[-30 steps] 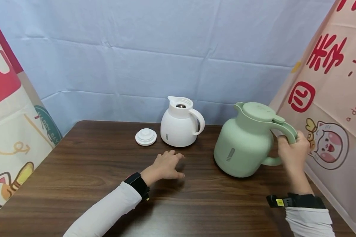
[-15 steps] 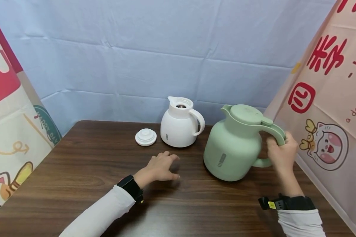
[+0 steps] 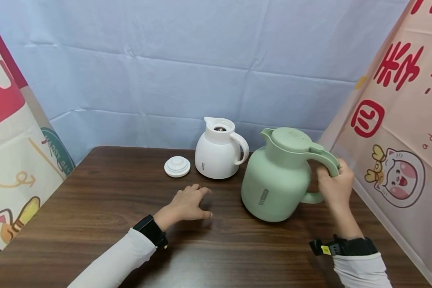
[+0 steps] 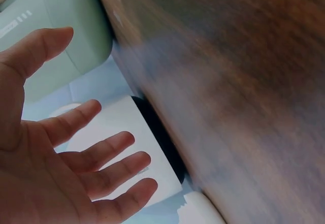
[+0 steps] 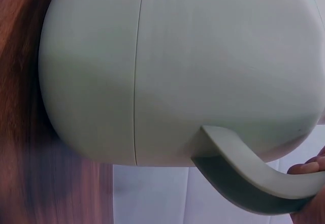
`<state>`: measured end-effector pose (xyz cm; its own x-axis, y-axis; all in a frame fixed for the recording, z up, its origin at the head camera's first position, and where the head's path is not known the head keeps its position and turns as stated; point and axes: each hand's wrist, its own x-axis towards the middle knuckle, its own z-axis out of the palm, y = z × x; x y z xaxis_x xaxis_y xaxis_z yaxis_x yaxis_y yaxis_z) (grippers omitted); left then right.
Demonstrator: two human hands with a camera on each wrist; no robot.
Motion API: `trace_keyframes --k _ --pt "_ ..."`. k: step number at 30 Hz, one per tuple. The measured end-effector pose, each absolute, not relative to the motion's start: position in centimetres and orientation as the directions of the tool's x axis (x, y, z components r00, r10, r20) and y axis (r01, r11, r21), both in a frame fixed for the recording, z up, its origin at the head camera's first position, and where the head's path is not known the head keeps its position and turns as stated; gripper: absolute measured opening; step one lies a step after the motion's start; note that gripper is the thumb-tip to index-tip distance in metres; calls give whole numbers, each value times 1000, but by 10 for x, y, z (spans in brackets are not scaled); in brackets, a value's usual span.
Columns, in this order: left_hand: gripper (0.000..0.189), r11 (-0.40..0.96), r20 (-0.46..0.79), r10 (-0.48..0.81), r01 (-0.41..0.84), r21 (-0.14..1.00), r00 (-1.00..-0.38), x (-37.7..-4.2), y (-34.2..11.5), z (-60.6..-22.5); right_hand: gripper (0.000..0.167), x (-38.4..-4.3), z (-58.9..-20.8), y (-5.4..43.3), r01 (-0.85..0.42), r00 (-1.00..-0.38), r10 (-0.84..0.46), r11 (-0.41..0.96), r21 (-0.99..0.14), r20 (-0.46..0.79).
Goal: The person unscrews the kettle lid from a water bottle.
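A large light-green thermos jug (image 3: 279,180) with its lid on stands close over the table, right of centre in the head view. My right hand (image 3: 336,184) grips its handle, fingers wrapped round it; the right wrist view shows the green body (image 5: 172,76) and lower handle large. My left hand (image 3: 186,204) hovers over the table with fingers spread, holding nothing. Beyond it stands a smaller white thermos jug (image 3: 217,156), uncovered, its round opening facing up. The white stopper lid (image 3: 177,166) lies on the table to its left. Behind the left fingers, the left wrist view shows both jugs.
The dark wooden table (image 3: 104,200) ends at the back against a pale blue cloth (image 3: 158,80). Printed cloths hang on the left (image 3: 18,168) and right (image 3: 392,120) sides, the right one close to my right hand.
My right hand has moved the green jug leftward, closer to the white jug. My left hand has drawn back slightly to the left. The white jug and its lid have stayed put.
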<state>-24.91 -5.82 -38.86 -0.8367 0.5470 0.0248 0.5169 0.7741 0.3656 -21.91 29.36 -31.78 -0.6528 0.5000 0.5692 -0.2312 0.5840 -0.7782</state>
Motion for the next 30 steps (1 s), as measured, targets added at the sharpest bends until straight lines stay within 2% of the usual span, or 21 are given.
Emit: trace_keyframes --k 6,13,19,30 --pt "62 775 40 534 508 376 -844 -248 -67 -387 24 -220 -318 286 -265 -657 473 584 -767 587" --pt "61 776 57 509 487 401 -859 -247 -78 -388 21 -221 -319 272 -284 -709 444 532 -798 548" --pt "62 772 61 495 471 428 -867 -246 -86 -391 16 -220 -319 261 -291 -725 421 530 -796 545" --pt "63 808 51 439 419 415 -897 -244 -102 -390 20 -199 -297 223 -361 -743 351 506 -784 569"
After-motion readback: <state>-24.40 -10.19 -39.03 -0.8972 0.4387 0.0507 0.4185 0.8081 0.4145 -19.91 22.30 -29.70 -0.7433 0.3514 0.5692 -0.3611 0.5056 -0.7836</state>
